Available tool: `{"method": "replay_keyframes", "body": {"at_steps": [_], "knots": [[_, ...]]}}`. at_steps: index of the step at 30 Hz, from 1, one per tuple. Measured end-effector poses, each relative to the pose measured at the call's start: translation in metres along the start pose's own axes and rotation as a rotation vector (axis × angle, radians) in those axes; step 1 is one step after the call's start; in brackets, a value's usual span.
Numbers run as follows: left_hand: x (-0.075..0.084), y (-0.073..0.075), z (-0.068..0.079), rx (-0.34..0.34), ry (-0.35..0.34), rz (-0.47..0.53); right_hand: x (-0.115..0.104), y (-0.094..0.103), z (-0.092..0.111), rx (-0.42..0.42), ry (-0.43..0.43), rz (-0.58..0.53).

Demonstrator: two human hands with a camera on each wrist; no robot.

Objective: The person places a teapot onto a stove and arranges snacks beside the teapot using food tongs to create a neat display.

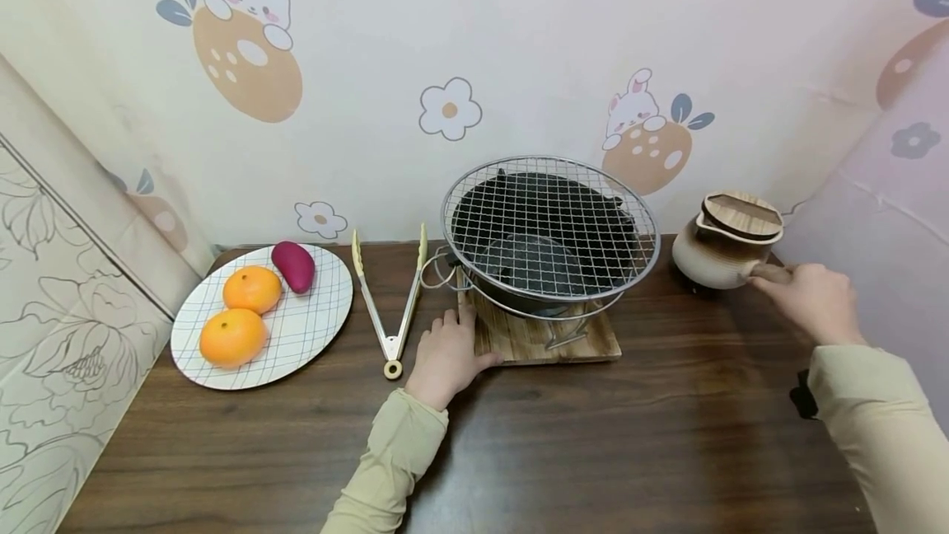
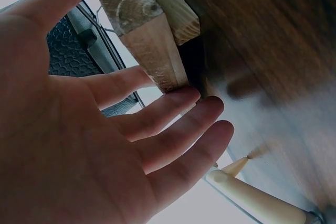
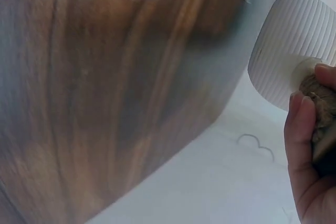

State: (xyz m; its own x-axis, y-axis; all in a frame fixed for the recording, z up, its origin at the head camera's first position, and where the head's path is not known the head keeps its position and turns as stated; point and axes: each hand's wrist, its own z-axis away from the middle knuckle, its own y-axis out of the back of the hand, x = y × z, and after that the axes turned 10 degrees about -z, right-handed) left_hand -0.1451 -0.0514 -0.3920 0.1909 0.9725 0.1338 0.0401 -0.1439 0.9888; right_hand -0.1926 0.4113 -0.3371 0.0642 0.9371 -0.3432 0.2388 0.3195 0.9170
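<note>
My right hand (image 1: 815, 301) grips the wooden side handle (image 1: 771, 273) of a beige-brown ribbed clay pot (image 1: 708, 258) with a wooden lid (image 1: 744, 213). In the right wrist view, fingers (image 3: 300, 129) wrap the handle beside the pot's pale ribbed body (image 3: 291, 48). Whether the pot's base touches the table cannot be told. My left hand (image 1: 447, 357) rests at the front left corner of a wooden board (image 1: 534, 344), fingers fairly straight, thumb along its front edge. In the left wrist view, fingertips touch the board's end (image 2: 152, 51). A round grill (image 1: 552, 229) with a wire mesh stands on the board.
Left of the board lie spread tongs (image 1: 391, 344) with yellowish tips. Farther left, a checked oval plate (image 1: 311, 336) holds two oranges (image 1: 233, 338) and a purple sweet potato-like piece (image 1: 294, 266). The dark wooden table (image 1: 593, 452) meets a patterned wall (image 1: 371, 105) behind. A small black object (image 1: 803, 395) lies near the right sleeve.
</note>
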Motion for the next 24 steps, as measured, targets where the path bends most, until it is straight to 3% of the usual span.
{"method": "replay_keyframes", "body": {"at_steps": [13, 24], "knots": [[-0.001, 0.0, 0.001, -0.005, 0.006, 0.021, -0.025, 0.046, -0.001, 0.038, 0.069, 0.025], [0.0, 0.0, 0.001, -0.008, 0.007, 0.03, -0.068, 0.082, -0.006, 0.054, 0.1, -0.004]]}}
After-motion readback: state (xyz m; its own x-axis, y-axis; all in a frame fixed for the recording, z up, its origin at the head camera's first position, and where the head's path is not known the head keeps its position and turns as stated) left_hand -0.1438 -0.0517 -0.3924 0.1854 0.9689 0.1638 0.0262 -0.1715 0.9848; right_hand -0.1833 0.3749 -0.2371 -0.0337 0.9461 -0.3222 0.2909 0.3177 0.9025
